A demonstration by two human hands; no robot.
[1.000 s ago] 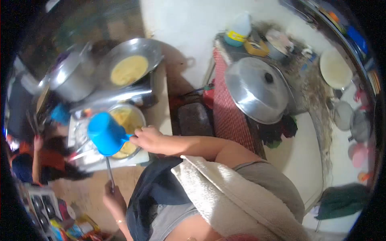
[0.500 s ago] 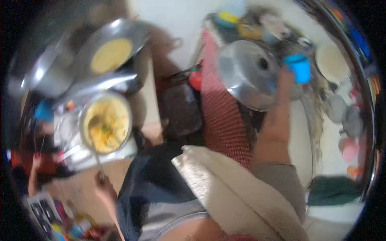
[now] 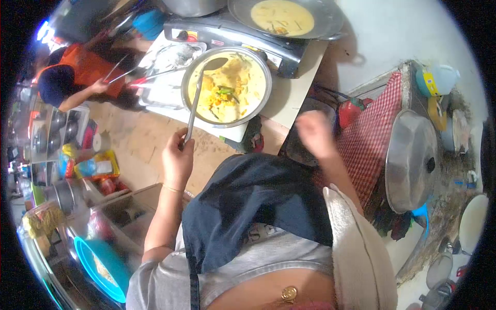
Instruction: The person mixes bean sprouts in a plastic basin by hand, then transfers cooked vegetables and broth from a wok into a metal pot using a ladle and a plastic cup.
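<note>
My left hand (image 3: 178, 157) grips the handle of a metal ladle (image 3: 195, 106), held over a round pot (image 3: 268, 85) of yellow stew with green and orange pieces. The ladle's dark bowl rests near the pot's upper part, at the stew's surface. My right hand (image 3: 316, 132), smeared by motion, is in the air right of the pot, near the red checked cloth (image 3: 374, 139); its fingers cannot be made out. A large metal lid (image 3: 411, 160) with a black knob lies farther right.
A wide pan (image 3: 336, 26) of yellow liquid sits on the gas stove (image 3: 227, 44). At the left a person in orange (image 3: 82, 67) holds a long utensil. A blue basin (image 3: 98, 274) is at the lower left, and a red object (image 3: 354, 111) stands beside the cloth.
The view has swung left. My right hand has come away from the blue cup on the right and back toward my body. My left hand still holds the ladle.
</note>
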